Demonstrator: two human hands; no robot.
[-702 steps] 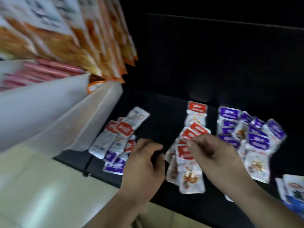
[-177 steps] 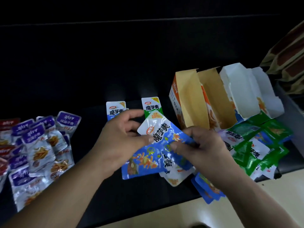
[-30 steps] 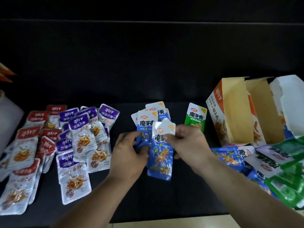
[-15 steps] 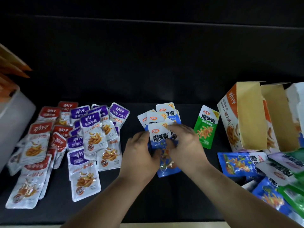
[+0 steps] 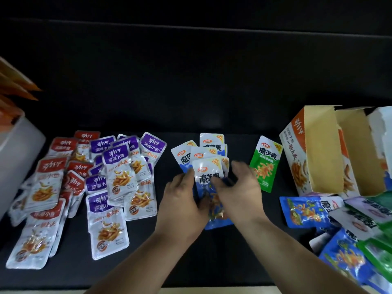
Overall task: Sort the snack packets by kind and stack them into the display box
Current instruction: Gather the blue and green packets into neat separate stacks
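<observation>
Both hands meet over a fanned pile of blue packets (image 5: 209, 148) on the black worktop (image 5: 222, 257). This looks like squaring up one kind before it goes into a box. The left hand (image 5: 182, 200) lies along the left edge of the top blue-and-white foil snack packet (image 5: 209, 174); whether its grip pinches that edge or only steadies it cannot be told. The right hand (image 5: 238, 192) has a wide, loose grip, fingers spread and resting on the packet's right side, probably pressing it flat onto the pile.

Just right of the right hand lies a single green foil packet (image 5: 265, 164), set apart as its own kind. Further right stands the open cardboard display box (image 5: 314, 149), with nothing visible inside from this angle. Nearer than the box, an unsorted heap of blue and green packets (image 5: 347, 225) crowds its front and would likely hamper loading. Left of the left hand lie purple-topped silver packets (image 5: 118, 166), and beyond them red-topped silver packets (image 5: 52, 179), the two groups overlapping where they meet. A white container (image 5: 17, 158) stands at the far left.
</observation>
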